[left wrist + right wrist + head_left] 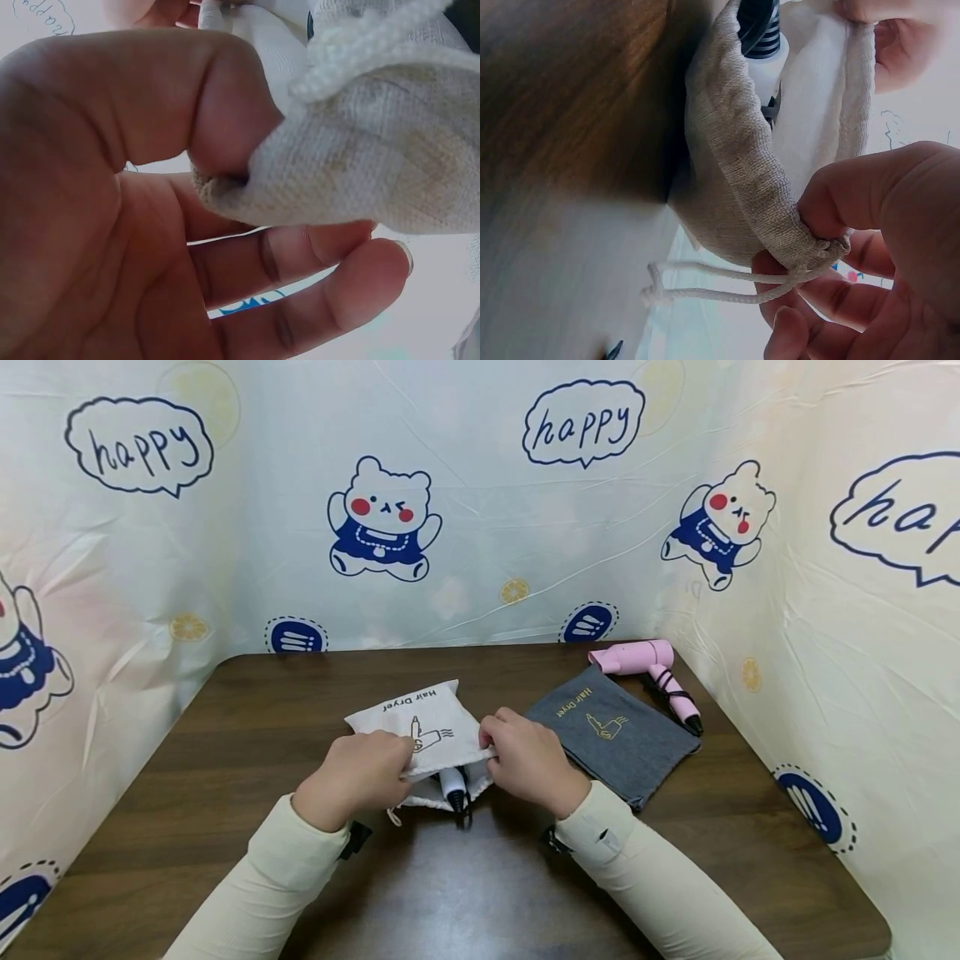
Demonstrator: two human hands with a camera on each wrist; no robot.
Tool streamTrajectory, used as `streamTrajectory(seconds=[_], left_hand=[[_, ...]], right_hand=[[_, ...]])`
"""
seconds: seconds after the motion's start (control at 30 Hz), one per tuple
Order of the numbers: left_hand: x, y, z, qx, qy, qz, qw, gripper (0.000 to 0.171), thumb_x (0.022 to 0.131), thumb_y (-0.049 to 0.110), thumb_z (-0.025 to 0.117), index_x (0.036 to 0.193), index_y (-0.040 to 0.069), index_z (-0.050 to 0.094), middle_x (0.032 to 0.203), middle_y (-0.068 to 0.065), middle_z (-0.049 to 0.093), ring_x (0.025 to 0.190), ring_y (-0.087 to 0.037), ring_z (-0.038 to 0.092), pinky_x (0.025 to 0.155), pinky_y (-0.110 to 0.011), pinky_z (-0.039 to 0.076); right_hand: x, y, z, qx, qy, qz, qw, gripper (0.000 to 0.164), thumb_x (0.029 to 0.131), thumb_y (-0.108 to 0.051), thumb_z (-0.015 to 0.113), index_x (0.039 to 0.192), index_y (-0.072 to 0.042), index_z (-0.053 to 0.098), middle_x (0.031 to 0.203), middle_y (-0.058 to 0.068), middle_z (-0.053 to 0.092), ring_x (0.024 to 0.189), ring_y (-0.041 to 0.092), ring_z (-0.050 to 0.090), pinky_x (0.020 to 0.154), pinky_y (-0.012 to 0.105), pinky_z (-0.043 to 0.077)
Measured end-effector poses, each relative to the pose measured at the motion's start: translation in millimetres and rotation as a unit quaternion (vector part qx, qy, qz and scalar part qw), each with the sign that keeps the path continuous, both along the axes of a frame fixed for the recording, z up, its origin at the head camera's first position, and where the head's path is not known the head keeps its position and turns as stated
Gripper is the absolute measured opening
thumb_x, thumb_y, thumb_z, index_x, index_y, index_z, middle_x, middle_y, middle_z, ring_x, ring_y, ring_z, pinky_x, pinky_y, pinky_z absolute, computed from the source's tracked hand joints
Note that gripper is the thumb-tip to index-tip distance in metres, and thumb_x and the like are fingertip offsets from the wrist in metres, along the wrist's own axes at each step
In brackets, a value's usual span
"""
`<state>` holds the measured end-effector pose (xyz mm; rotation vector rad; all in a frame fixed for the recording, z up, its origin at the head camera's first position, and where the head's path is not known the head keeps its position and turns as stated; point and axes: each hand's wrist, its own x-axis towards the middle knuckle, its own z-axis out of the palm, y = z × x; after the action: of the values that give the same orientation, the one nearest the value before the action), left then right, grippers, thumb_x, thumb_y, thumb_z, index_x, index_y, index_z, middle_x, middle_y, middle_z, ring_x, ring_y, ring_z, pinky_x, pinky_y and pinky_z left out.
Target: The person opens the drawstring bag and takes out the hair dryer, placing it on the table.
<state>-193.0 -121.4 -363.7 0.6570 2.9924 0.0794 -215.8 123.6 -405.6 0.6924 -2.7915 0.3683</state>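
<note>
A white drawstring pouch (442, 714) printed "Hair Dryer" lies mid-table, its mouth held apart toward the person. Inside sits a hair dryer (452, 783) whose white handle end and black cord guard (763, 34) show at the opening; the rest is hidden by cloth. My left hand (367, 775) pinches the left side of the pouch's rim between thumb and fingers. On the opposite side, my right hand (531, 760) grips the rim's corner, thumb on the hem. A drawstring loop (705, 281) hangs beside the right fingers, and another cord (375, 49) crosses the hem by the left hand.
To the right lies a flat grey pouch (611, 735) with gold "Hair Dryer" print. Behind it rests a pink hair dryer (637, 657), its black cord wound on the handle. Patterned curtains (480, 527) surround the brown wooden table (247, 743) at the back and sides.
</note>
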Motion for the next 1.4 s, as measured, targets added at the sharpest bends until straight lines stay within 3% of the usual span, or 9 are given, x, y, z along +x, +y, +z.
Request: streamTrajectory(seconds=[0.57,0.73,1.0,1.13,1.27,1.4], left_hand=[[-3.0,-8,5.7,0.012,-0.056,0.011,0.9983,0.034,0.078,0.005,0.073,0.065,0.018,0.044,0.065,0.005,0.027,0.061,-0.015,0.027,0.054,-0.035,0.021],[-4.2,-9,4.1,0.014,-0.068,0.014,0.9975,0.035,0.076,0.002,0.072,0.065,0.018,0.043,0.065,0.005,0.027,0.062,-0.015,0.025,0.055,-0.035,0.019],[-4.8,-9,1.1,0.014,-0.052,0.012,0.9985,0.033,0.076,-0.003,0.066,0.067,0.018,0.042,0.067,0.005,0.029,0.064,-0.015,0.028,0.056,-0.037,0.022],[-6.4,-8,-2.9,0.002,-0.049,0.013,0.9987,0.032,0.077,-0.001,0.069,0.066,0.018,0.046,0.064,0.005,0.034,0.063,-0.016,0.032,0.055,-0.037,0.024],[-5.9,-7,-7.4,-0.004,-0.073,-0.003,0.9973,0.034,0.078,-0.001,0.072,0.064,0.018,0.047,0.063,0.005,0.035,0.061,-0.016,0.031,0.054,-0.035,0.024],[-4.6,-6,-11.6,0.017,-0.108,-0.029,0.9935,0.040,0.080,-0.006,0.066,0.063,0.018,0.039,0.066,0.006,0.025,0.062,-0.015,0.022,0.056,-0.034,0.018]], right_hand=[[-4.2,6,5.1,0.032,-0.061,0.009,0.998,0.015,0.085,-0.014,0.075,0.092,-0.026,0.068,0.092,-0.008,0.059,0.074,0.012,0.054,0.059,0.033,0.046],[-4.6,5,4.6,0.047,-0.083,0.012,0.995,0.015,0.087,-0.013,0.073,0.095,-0.025,0.070,0.094,-0.007,0.060,0.076,0.012,0.055,0.060,0.034,0.047],[-7.8,6,2.6,0.053,-0.082,-0.005,0.995,0.019,0.089,-0.009,0.069,0.096,-0.026,0.069,0.093,-0.006,0.059,0.077,0.013,0.056,0.061,0.037,0.048],[-8.6,6,0.5,0.050,-0.077,-0.011,0.996,0.018,0.088,-0.009,0.069,0.097,-0.025,0.068,0.093,-0.005,0.058,0.076,0.013,0.055,0.060,0.036,0.048],[-7.7,7,-0.6,0.044,-0.077,-0.004,0.996,0.014,0.087,-0.011,0.070,0.095,-0.022,0.066,0.090,-0.004,0.056,0.074,0.013,0.053,0.058,0.034,0.046],[-5.9,7,-0.5,0.037,-0.078,-0.007,0.996,0.013,0.086,-0.013,0.073,0.088,-0.022,0.063,0.083,-0.006,0.056,0.071,0.013,0.053,0.057,0.034,0.045]])
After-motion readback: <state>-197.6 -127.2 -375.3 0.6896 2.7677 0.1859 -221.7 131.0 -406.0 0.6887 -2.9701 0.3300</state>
